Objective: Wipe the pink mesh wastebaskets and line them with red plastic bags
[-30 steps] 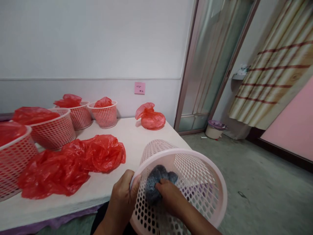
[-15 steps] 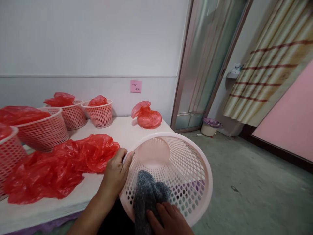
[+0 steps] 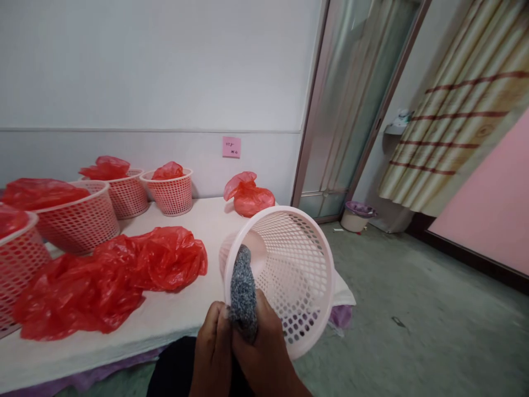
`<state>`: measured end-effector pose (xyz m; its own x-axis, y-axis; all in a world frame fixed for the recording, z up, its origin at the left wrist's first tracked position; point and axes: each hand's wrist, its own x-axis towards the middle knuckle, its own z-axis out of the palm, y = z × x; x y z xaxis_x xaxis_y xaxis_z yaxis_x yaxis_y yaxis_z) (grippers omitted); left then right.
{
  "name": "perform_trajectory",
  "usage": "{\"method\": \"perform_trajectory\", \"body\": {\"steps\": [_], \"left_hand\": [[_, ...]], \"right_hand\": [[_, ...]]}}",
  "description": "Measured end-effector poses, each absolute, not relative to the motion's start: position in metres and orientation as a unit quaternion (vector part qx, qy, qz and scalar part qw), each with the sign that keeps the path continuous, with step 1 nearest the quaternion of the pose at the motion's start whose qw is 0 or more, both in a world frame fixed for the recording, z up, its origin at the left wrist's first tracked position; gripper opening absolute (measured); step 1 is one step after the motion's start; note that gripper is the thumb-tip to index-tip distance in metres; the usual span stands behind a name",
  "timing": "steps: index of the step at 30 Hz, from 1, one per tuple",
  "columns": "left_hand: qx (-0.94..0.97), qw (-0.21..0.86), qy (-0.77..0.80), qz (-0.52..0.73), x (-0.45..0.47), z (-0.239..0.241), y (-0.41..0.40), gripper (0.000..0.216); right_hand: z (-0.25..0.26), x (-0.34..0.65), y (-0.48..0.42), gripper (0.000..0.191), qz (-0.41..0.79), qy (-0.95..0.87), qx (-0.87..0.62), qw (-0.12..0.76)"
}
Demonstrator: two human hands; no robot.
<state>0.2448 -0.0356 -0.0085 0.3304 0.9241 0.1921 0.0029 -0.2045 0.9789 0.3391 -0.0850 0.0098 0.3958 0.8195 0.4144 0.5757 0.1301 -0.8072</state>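
A pale pink perforated plastic basket (image 3: 308, 242) is tilted on its side, its wide mouth facing me. My left hand (image 3: 214, 344) is closed at the lower left of its rim, its fingertips partly hidden beside the cloth. A speckled dark grey cloth (image 3: 243, 286) is bunched in my right hand (image 3: 266, 344), which is closed round it against the inside of the rim. Both hands sit close together. On the white-covered table to the left lies a crumpled heap of red plastic bags (image 3: 124, 275).
Several similar baskets (image 3: 167, 193) with red bags in them stand at the left and back. A knotted red bag (image 3: 254, 199) lies near the wall, below a pink paper note (image 3: 231, 147). A small bin (image 3: 356, 216) stands on the grey floor by the glass door (image 3: 343, 99).
The basket has swung round and shifted left and up, its mouth turned more sideways. My left hand has moved down along the rim, and the right hand with the cloth has come up beside it.
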Motion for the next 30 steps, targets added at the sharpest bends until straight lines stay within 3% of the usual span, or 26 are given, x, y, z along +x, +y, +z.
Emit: {"method": "perform_trajectory", "body": {"steps": [4,7,9,11,13,18,23,27,30], "left_hand": [[0.62,0.494,0.402,0.458,0.231,-0.007,-0.024,0.039],[0.625,0.44,0.431,0.48,0.22,-0.002,-0.007,0.039],[0.643,0.391,0.436,0.493,0.214,0.003,0.002,0.038],[0.679,0.358,0.421,0.484,0.211,0.01,0.01,0.037],[0.711,0.331,0.404,0.471,0.212,0.02,0.014,0.037],[0.738,0.281,0.392,0.472,0.227,0.039,0.016,0.037],[0.766,0.241,0.369,0.468,0.237,0.04,0.009,0.035],[0.778,0.238,0.358,0.459,0.238,0.04,0.005,0.034],[0.789,0.234,0.344,0.452,0.236,0.04,0.003,0.033]], "right_hand": [[-0.004,0.339,-0.085,0.049,0.122,-0.619,-0.618,0.469],[-0.021,0.354,-0.091,0.055,0.152,-0.692,-0.612,0.352],[-0.031,0.369,-0.095,0.046,0.152,-0.709,-0.651,0.225],[-0.039,0.384,-0.097,0.022,0.118,-0.699,-0.697,0.105],[-0.044,0.396,-0.098,0.023,0.069,-0.681,-0.728,0.043],[-0.052,0.405,-0.094,0.031,0.078,-0.657,-0.742,0.105],[-0.06,0.387,-0.08,0.044,0.188,-0.65,-0.693,0.249],[-0.065,0.373,-0.069,0.046,0.189,-0.627,-0.659,0.371],[-0.067,0.378,-0.063,0.036,0.146,-0.659,-0.683,0.28]]}}
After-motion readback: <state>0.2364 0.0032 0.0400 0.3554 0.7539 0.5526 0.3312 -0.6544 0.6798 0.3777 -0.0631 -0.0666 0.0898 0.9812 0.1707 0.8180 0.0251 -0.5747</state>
